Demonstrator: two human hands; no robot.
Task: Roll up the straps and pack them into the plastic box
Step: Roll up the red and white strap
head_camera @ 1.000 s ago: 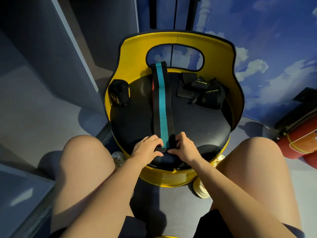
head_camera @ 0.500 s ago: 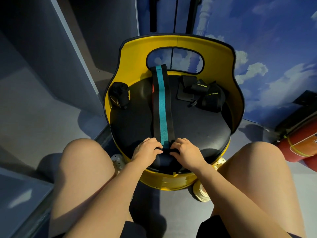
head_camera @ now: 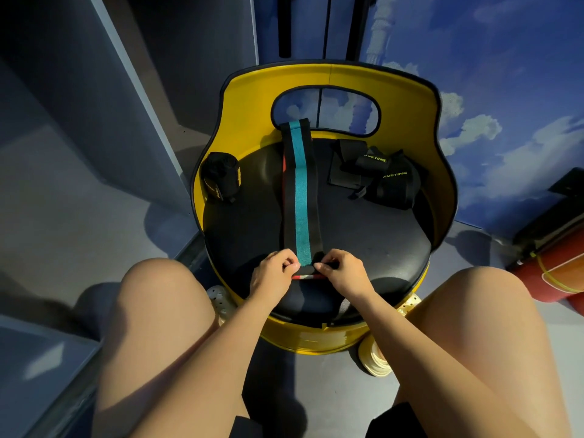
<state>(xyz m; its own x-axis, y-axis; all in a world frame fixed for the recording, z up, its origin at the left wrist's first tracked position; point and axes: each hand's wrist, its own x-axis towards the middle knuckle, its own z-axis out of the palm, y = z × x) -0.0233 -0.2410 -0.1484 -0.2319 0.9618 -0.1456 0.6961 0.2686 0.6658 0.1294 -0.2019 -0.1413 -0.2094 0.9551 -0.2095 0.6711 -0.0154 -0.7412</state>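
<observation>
Strap (head_camera: pixel 299 197) blk w/ teal stripe, flat.

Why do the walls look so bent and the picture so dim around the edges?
Head view: the wide-angle lens bows the grey wall panel; light falls warm on the legs and the yellow round-backed stool, while the corners sink into shadow; the black strap with a teal stripe is sharp, and both hands, left hand and right hand, pinch its near end.
</observation>
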